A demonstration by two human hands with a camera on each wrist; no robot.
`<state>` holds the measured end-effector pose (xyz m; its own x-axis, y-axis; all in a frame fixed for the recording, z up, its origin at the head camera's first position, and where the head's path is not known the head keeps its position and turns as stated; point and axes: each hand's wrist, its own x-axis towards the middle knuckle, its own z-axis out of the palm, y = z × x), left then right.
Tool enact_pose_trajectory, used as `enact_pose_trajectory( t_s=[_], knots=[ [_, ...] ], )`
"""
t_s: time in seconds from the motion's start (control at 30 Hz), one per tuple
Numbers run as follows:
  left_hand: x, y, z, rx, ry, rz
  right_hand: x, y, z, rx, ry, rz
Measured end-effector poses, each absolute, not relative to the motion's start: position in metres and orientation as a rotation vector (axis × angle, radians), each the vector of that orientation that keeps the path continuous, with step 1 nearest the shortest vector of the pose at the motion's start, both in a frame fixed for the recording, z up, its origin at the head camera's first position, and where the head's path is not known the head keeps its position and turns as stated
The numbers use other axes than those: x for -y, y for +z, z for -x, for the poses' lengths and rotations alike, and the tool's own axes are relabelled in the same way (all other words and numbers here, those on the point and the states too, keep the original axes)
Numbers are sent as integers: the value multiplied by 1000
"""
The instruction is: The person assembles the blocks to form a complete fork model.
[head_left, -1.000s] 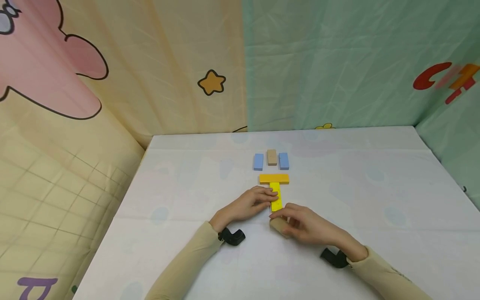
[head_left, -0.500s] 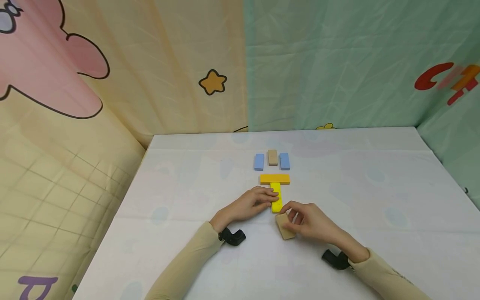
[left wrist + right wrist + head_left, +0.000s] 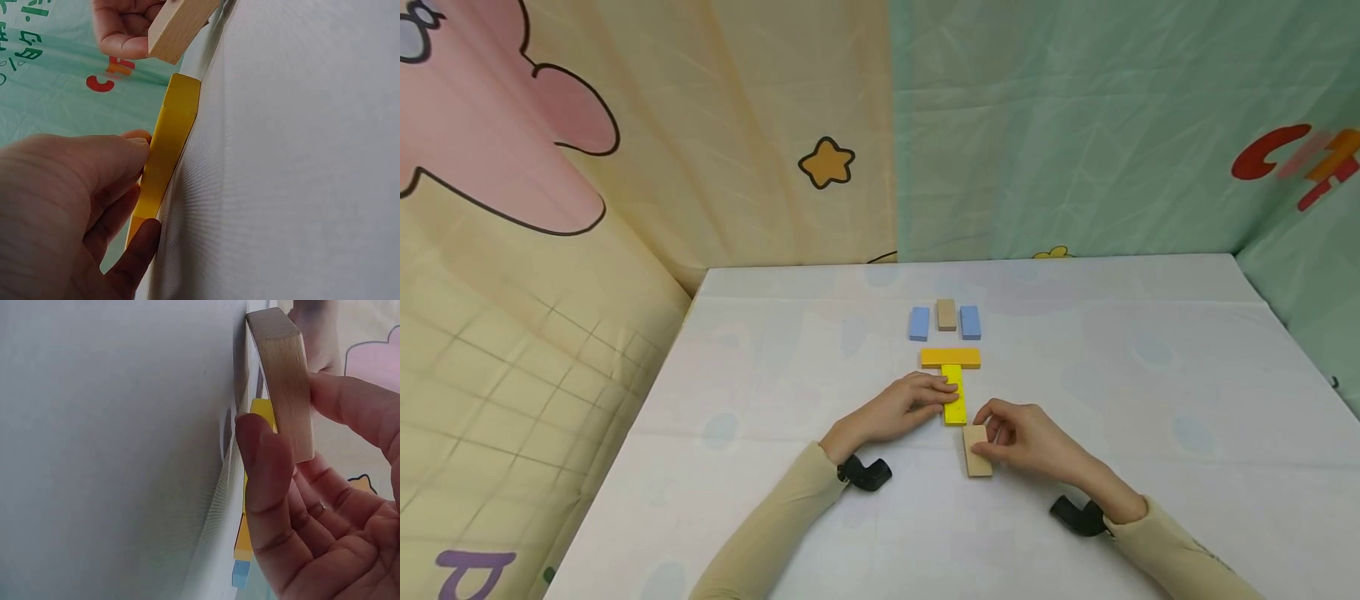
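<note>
A bright yellow block [image 3: 955,412] lies lengthwise on the white table, its far end against an orange-yellow block [image 3: 951,358] set crosswise. My left hand [image 3: 901,407] holds the yellow block, fingers over its top and thumb at its left side; its other side is hidden in the left wrist view. My right hand [image 3: 1028,437] pinches a plain wooden block [image 3: 976,463] by thumb and fingers, just nearer than the yellow block and slightly right of its line. The wooden block [image 3: 284,381] appears raised off the cloth in the right wrist view.
Beyond the crosswise block lie a blue block [image 3: 919,323], a tan block [image 3: 946,315] and another blue block [image 3: 970,322], side by side and apart. Printed curtains [image 3: 760,125] stand behind the white-covered table [image 3: 1112,375].
The wooden block has moved to the right and turned from slanted to nearly lengthwise, with my right hand shifting right too. My left hand stays on the yellow block.
</note>
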<state>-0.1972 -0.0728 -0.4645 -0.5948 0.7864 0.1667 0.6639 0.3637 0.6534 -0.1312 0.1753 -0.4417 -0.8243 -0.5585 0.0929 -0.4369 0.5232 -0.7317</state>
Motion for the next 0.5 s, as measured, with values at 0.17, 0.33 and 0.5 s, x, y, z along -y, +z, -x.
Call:
enact_pose_trajectory(
  t_s=[0.17,0.33,0.5],
  knots=[
    [73,-465,197,-2453,1040,-1322,-175,-441,132,-2642,-1135,853],
    [73,-464,197,-2450,1039,-1322,-176,-439,130,-2720,-1047,897],
    [74,-464,197,-2445,1043,-1330,-175,-435,127,-2738,-971,955]
  ],
)
